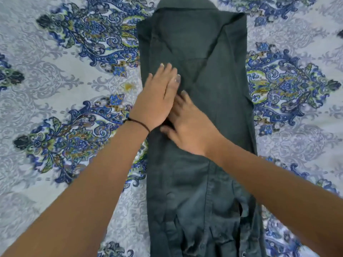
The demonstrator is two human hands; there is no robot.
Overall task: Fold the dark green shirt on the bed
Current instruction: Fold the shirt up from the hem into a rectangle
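Observation:
The dark green shirt [213,108] lies lengthwise down the middle of the bed, its sides and sleeves folded inward into a long narrow strip, collar at the far end. My left hand [159,97] rests flat on the shirt near its left edge, fingers straight and pointing away from me. My right hand [187,125] lies flat on the cloth just below and to the right, its fingertips tucked partly under the left hand. Neither hand grips the fabric. A thin black band circles my left wrist.
The bedsheet [65,80] is pale grey with blue and green paisley patterns and stretches out on both sides of the shirt. The shirt's hem end near me is rumpled, with a button placket showing.

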